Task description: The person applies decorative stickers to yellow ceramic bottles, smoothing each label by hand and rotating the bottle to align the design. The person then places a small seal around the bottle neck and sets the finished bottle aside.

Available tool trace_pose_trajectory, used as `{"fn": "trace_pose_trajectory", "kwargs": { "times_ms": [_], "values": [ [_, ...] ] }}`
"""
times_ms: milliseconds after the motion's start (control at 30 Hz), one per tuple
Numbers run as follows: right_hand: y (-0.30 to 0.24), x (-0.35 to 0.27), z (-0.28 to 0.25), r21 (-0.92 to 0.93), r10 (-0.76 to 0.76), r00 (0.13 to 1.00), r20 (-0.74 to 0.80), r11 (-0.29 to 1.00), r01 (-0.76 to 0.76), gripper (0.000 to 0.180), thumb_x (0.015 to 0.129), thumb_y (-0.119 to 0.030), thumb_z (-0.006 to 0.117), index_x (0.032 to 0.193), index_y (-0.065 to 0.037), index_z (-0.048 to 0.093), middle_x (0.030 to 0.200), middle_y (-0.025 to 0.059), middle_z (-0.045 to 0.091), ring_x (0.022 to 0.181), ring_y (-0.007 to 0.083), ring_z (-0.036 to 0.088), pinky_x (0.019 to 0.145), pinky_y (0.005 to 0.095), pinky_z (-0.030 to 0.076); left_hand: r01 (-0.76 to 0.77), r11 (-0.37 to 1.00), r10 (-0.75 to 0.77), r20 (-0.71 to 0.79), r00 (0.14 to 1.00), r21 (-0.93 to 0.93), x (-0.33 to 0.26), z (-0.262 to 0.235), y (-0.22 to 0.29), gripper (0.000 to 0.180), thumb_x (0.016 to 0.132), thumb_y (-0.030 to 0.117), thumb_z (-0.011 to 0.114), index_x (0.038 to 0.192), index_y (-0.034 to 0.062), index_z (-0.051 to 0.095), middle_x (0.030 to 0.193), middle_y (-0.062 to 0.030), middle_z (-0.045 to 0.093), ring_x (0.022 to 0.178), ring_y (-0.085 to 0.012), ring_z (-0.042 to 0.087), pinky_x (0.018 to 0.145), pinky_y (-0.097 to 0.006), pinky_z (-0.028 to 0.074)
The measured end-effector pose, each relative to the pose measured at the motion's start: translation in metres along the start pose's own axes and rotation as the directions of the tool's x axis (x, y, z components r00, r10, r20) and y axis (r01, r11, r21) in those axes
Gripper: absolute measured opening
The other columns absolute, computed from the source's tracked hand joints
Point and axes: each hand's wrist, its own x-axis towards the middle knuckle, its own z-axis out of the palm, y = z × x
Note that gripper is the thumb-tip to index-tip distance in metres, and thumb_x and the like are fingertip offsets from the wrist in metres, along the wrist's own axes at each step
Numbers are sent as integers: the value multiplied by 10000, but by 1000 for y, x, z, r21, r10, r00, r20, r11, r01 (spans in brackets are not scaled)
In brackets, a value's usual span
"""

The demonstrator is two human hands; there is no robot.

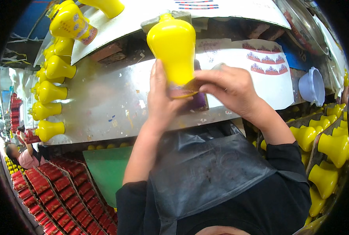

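A glossy yellow vase-shaped bottle point(170, 47) leans away from me, its narrow neck against a grey padded block point(182, 16) and its base toward me. My left hand point(159, 88) is closed round the lower left side of the bottle. Close to the base runs a pinkish patterned band point(179, 91), blurred. At the right side of that band, my right hand point(227, 84) has its thumb and forefinger pinched together; what they hold, if anything, I cannot make out. Beneath the bottle's base a dark purple patch point(199, 102) shows.
White sheet with purple-red patterned strips point(260, 84) lies right; a pale lavender basin point(312, 87) stands beyond. Yellow bottles point(51, 92) line the metal table's point(100, 105) left side, one decorated point(70, 23). Racks hold yellow bottles point(325, 180) right, red items point(60, 196) left, near another person point(27, 156).
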Motion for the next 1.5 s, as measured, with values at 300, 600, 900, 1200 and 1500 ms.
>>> {"fn": "trace_pose_trajectory", "kwargs": {
  "times_ms": [300, 600, 900, 1200, 1500],
  "values": [
    [1, 22, -2, 260, 0, 1000, -18, 966, 5, 379, 882, -117, 806, 1252, -94, 726, 936, 113, 758, 850, 233, 759, 732, 292, 617, 55, 862, -82, -31, 996, -503, 3, -8, 17, 1085, 855, 193, 802, 1647, -38, 98, 1624, -219, 341, 1480, -324, 395, 1220, -429, 322],
    [0, 40, 9, 289, 92, 984, -150, 956, -45, 339, 893, -145, 783, 1213, -77, 696, 1047, 144, 749, 911, 260, 758, 774, 332, 595, 142, 449, -175, 69, 982, -882, 0, -12, 35, 1110, 910, 445, 773, 1678, 102, 49, 1664, -122, 305, 1488, -287, 399, 1210, -450, 375],
    [-5, 36, 29, 404, 295, 930, -221, 895, -188, 331, 938, -183, 771, 1220, -50, 658, 1094, 133, 747, 983, 239, 759, 827, 313, 608, 184, 275, -255, 113, 960, -944, 2, -13, 49, 1079, 862, 530, 788, 1644, 93, 186, 1569, -116, 430, 1430, -285, 474, 1168, -474, 447],
    [-7, 37, 46, 384, 303, 904, -303, 907, -175, 334, 937, -159, 768, 1220, -35, 642, 1125, 168, 730, 1016, 286, 745, 850, 349, 584, 223, 130, -289, 179, 940, -966, -4, -13, 49, 960, 935, 551, 715, 1622, 77, 242, 1536, -151, 458, 1403, -315, 502, 1104, -482, 487],
    [-43, 8, 41, 346, 186, 908, -377, 937, -48, 279, 814, 24, 812, 1041, -59, 673, 1001, 127, 724, 918, 238, 722, 770, 332, 566, 107, 76, -192, 91, 977, -991, 2, -8, 54, 832, 996, 393, 702, 1613, 62, 253, 1495, -152, 481, 1363, -290, 527, 1091, -454, 492]
  ]
}}
